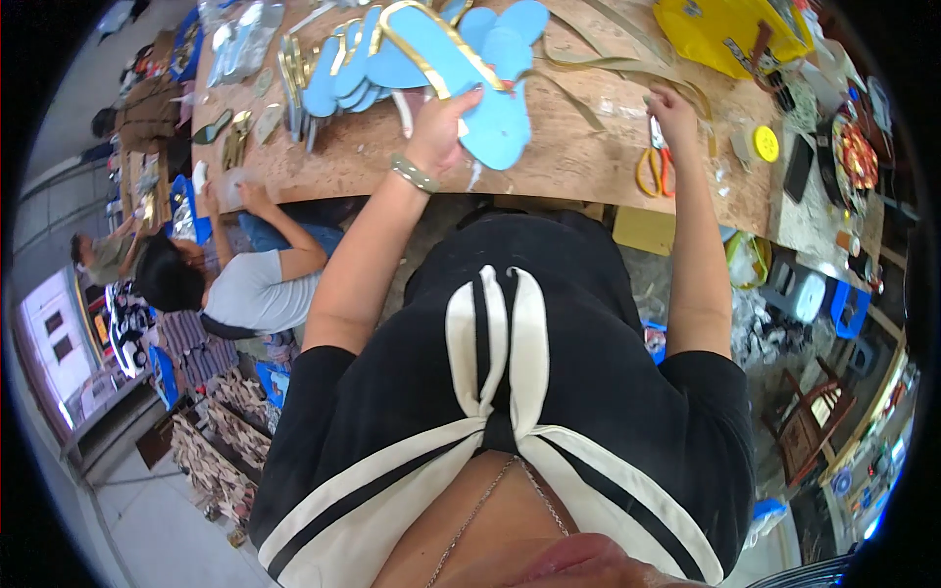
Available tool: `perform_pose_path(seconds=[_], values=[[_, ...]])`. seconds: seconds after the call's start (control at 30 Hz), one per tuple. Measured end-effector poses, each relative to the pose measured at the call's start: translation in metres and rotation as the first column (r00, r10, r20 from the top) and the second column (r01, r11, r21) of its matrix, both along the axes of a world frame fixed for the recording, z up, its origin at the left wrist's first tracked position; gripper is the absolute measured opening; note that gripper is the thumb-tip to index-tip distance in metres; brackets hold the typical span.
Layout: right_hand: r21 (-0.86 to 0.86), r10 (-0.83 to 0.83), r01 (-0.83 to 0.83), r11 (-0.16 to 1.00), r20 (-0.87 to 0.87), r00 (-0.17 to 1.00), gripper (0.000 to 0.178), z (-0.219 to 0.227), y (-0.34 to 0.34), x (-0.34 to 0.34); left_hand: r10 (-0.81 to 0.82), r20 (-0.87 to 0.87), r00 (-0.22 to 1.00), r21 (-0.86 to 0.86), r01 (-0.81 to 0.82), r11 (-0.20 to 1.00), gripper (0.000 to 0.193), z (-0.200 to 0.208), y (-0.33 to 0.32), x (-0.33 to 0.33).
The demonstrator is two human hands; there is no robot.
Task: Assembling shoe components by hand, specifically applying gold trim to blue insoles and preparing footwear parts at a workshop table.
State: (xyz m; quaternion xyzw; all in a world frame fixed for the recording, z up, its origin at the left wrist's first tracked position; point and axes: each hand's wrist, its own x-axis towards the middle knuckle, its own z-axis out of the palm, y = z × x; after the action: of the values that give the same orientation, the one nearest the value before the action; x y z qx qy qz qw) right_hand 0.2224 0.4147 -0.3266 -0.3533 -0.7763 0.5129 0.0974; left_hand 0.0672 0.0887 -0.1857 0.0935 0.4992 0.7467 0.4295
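My left hand (438,135) grips a light-blue sandal (498,137) with a gold strap by its side, over the table's front edge. Blue sandals (353,69) with gold straps lie in an overlapping row just beyond and to the left. My right hand (673,115) is curled closed over the table, and what its fingers hold, if anything, is too small to make out. Directly below it are scissors (654,169) with orange-and-red handles, their blade tips close to my fingers. Tan strips (627,65) of strap material stretch across the table beyond both hands.
On the wooden table (578,167), a yellow bag (730,34) lies far right, with a yellow-topped roll (765,144) and a dark phone (798,165) nearer. A co-worker in a grey top (260,289) sits at the left side. Stools (794,292) stand right.
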Motion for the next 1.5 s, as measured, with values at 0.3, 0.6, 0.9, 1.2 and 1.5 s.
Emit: perform_pose_path(seconds=[0.3, 0.6, 0.9, 1.2, 1.5], values=[[0.416, -0.016, -0.223, 0.882, 0.498, 0.867, 0.076, -0.075, -0.027, 0.108, 0.075, 0.168, 0.983, 0.009, -0.077, 0.997, 0.035, 0.004, 0.019, 0.012], [-0.12, 0.067, -0.033, 0.992, 0.297, 0.953, 0.069, -0.051, -0.031, 0.104, 0.162, -0.016, 0.987, 0.046, -0.161, 0.986, 0.036, 0.009, 0.023, 0.024], [-0.729, 0.019, -0.421, 0.539, -0.49, 0.872, 0.078, 0.097, -0.136, 0.074, -0.081, -0.812, 0.578, -0.242, -0.208, 0.948, 0.03, 0.007, 0.022, 0.033], [-0.33, 0.479, -0.504, 0.798, -0.158, 0.863, 0.065, 0.09, -0.148, 0.053, -0.102, -0.945, 0.31, -0.167, -0.19, 0.967, 0.045, -0.011, 0.022, 0.046], [-0.26, 0.406, -0.418, 0.87, -0.103, 0.908, 0.051, 0.078, -0.152, 0.05, -0.217, -0.752, 0.623, -0.342, -0.087, 0.936, 0.031, -0.03, 0.011, 0.046]])
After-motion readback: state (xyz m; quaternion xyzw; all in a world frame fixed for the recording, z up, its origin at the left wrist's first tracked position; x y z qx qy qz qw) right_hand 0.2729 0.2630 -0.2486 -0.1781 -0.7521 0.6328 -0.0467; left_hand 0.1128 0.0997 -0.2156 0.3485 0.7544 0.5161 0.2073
